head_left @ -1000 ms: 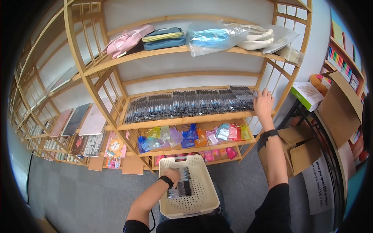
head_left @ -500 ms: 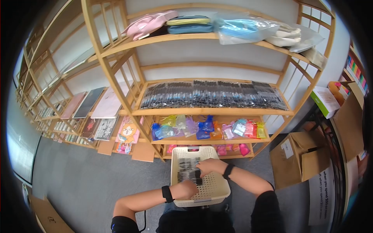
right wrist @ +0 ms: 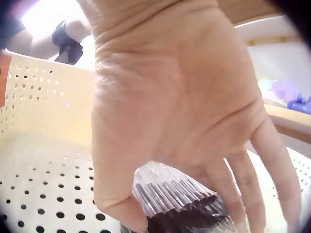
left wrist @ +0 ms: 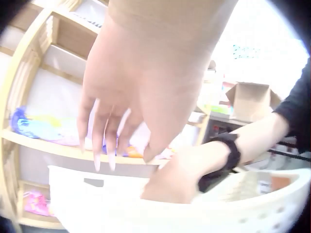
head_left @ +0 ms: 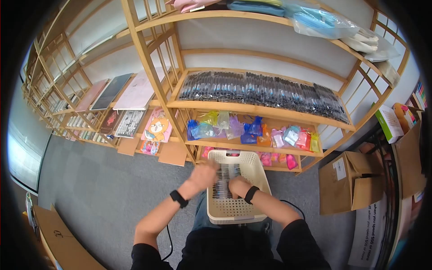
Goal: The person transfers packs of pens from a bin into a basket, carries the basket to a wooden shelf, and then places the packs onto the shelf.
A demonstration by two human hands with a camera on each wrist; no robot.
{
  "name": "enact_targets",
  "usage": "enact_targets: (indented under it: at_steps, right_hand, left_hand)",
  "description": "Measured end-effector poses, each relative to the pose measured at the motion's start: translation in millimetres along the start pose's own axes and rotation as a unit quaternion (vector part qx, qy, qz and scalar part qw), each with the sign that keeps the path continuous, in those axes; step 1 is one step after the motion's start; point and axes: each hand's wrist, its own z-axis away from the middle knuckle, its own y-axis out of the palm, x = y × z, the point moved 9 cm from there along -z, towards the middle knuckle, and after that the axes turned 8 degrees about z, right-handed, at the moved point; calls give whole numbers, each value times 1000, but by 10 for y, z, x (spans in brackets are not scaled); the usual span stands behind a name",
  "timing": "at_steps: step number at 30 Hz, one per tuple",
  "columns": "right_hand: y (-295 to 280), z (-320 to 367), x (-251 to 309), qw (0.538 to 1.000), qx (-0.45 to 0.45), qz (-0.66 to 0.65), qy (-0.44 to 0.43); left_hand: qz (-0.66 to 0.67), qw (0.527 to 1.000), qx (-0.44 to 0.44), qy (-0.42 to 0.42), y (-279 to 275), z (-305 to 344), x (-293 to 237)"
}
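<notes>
A cream plastic basket [head_left: 238,208] with a perforated bottom sits at the person's lap, with clear packs of black-capped pens [head_left: 221,189] lying inside it. The right hand [head_left: 240,185] reaches down into the basket. In the right wrist view its thumb and fingers lie on either side of a pen pack [right wrist: 170,191], with the fingertips partly cut off by the frame edge. The left hand [head_left: 203,174] is raised over the basket's left rim, blurred. Its fingers [left wrist: 99,128] hang straight and spread in the left wrist view, holding nothing.
A wooden rack in front holds a long row of pen packs [head_left: 261,90]. Below are colourful drawstring pouches [head_left: 235,128]; pencil cases [head_left: 256,7] lie above. Notebooks [head_left: 135,92] fill the left rack. A cardboard box [head_left: 335,189] stands at right, another box [head_left: 67,240] at lower left.
The right hand has come down from the shelf into the basket. The left hand has lifted off the pens towards the upper left rim. The head view has shifted downward.
</notes>
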Motion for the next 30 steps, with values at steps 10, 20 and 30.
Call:
enact_targets:
  at_steps: [10, 20, 30]
  right_hand:
    - [-164, 221, -268, 994, -77, -81, 14]
    - [-442, 281, -615, 933, -248, -230, 121]
    - [-467, 13, -484, 942, -281, 101, 154]
  left_hand:
    - [395, 826, 228, -331, 1325, 39, 1225]
    - [559, 768, 101, -296, 1285, 170, 1097]
    - [541, 794, 78, -267, 1251, 177, 1053]
